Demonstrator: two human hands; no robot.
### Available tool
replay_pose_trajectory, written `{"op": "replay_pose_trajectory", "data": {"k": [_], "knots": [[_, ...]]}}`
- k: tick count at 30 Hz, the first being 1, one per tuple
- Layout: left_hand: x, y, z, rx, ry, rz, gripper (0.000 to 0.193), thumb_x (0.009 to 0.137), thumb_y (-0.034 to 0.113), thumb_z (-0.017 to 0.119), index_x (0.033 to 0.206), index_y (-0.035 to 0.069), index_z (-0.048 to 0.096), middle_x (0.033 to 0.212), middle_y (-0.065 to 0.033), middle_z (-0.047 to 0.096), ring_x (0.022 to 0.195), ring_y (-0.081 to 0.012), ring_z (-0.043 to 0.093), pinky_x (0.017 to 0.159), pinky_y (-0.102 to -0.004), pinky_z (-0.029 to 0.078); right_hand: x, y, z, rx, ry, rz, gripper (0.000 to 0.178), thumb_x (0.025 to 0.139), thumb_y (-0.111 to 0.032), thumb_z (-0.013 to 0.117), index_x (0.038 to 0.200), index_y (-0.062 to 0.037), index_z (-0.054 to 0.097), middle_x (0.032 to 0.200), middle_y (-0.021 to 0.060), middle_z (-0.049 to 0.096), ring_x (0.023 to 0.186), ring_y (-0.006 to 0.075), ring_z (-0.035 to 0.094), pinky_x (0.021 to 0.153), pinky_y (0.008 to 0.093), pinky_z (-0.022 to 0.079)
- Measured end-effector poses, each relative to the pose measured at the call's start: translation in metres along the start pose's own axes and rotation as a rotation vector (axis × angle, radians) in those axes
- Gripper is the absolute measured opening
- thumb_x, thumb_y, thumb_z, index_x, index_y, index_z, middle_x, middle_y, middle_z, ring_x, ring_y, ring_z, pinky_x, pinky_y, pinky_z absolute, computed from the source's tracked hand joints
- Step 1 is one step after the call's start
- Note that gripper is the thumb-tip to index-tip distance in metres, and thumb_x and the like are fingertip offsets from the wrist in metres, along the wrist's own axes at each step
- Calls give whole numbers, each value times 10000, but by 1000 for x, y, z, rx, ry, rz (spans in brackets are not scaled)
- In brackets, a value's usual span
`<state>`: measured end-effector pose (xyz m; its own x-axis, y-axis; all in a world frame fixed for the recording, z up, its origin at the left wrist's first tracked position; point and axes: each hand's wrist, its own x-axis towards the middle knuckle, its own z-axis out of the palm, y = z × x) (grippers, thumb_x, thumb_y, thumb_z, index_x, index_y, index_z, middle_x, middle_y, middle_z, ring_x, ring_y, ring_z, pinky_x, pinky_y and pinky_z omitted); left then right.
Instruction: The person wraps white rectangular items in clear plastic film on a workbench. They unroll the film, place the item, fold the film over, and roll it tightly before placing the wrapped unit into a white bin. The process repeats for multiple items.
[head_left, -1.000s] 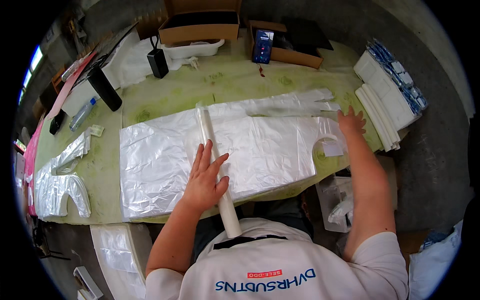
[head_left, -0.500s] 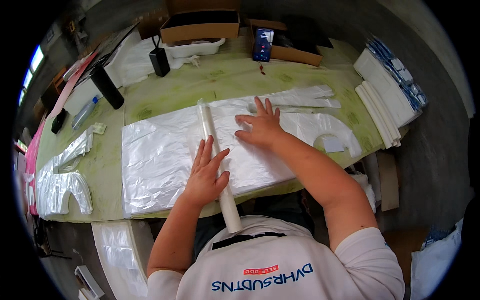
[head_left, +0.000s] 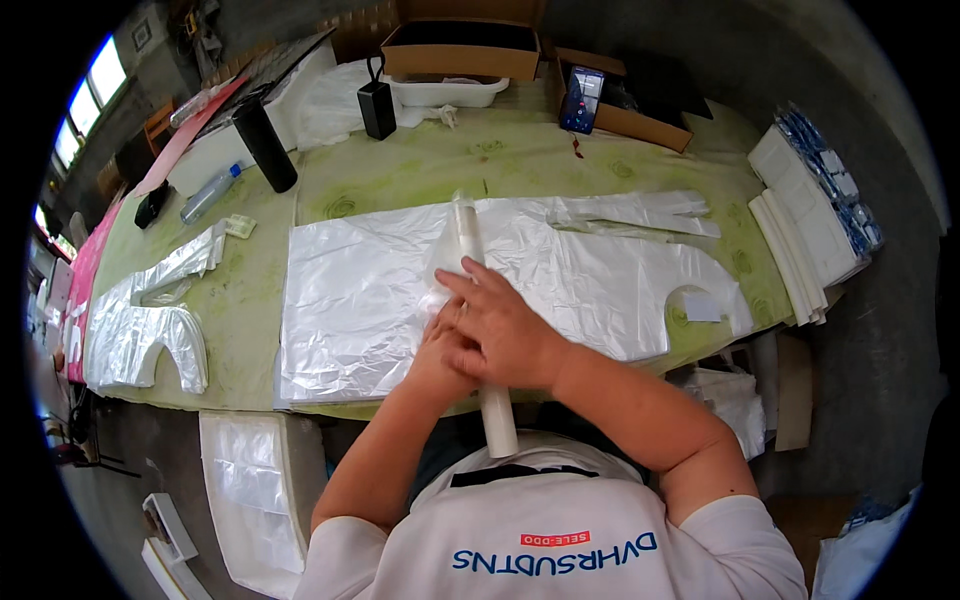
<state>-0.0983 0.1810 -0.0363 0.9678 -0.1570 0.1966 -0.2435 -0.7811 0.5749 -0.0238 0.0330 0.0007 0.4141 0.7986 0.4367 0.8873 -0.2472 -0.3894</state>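
A long roll of clear plastic film [head_left: 468,225] lies across a flat layered sheet of shiny thin plastic [head_left: 350,300], its near end reaching my waist. My right hand [head_left: 515,335] rests over the roll with its fingers stretched out, crossing onto my left hand. At the roll's left side, my left hand [head_left: 440,360] has its fingers bunched together beside a whitish, crumpled bit of film. The right hand partly covers those fingers, so what they pinch is hard to make out. A thin loose flap of film shows along the roll's left edge, above the hands.
Folded plastic pieces [head_left: 150,335] lie left on the green-patterned tablecloth [head_left: 345,180]. Behind stand a black cylinder [head_left: 265,148], a bottle [head_left: 210,195], a black box-shaped device [head_left: 376,108], cardboard boxes [head_left: 460,55] and a phone [head_left: 581,100]. White rolls [head_left: 785,255] and stacked packages [head_left: 810,190] stand right.
My right hand has come left and nearer, from the sheet onto the roll and my left hand. The left hand's fingers have drawn together. The whole view has shifted slightly.
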Motion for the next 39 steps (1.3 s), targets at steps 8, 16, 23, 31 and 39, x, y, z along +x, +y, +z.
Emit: {"op": "replay_pose_trajectory", "data": {"k": [8,16,23,31,39], "knots": [[-60,-8,-40,-249,505,-25,268,789,-97,578,1024,26,620,1102,-158,604,1072,-321,585,929,-412,471,-35,-16,27,21,18,80,461,829,-305,767,1204,-56,670,1446,165,483,1393,433,363,1153,532,320],[27,-9,-45,-247,-39,434,329,907,144,510,1165,24,676,1364,-191,584,1412,-401,398,1187,-520,253,-35,-39,27,235,189,-46,252,777,-117,741,1023,-73,703,1254,141,579,1249,411,473,1081,540,371],[-3,-49,-54,-51,168,249,152,882,95,575,963,33,687,1049,-141,690,1200,-390,563,1091,-498,395,-111,-45,-1,234,212,37,203,785,-77,757,980,-93,704,1175,127,633,1177,382,563,1048,541,426],[-33,-4,-69,191,-64,-8,550,820,93,701,1359,130,594,1575,-146,372,1500,-399,237,1155,-493,355,-113,-52,3,360,121,-66,210,789,-74,771,989,-86,706,1166,115,625,1176,363,557,1039,495,445],[-87,-50,-93,79,139,-365,618,869,102,629,1458,38,452,1593,-224,310,1499,-403,241,1201,-465,267,-130,-40,4,397,162,50,190,777,-57,774,957,-71,713,1107,108,660,1124,342,597,992,469,490]]}}
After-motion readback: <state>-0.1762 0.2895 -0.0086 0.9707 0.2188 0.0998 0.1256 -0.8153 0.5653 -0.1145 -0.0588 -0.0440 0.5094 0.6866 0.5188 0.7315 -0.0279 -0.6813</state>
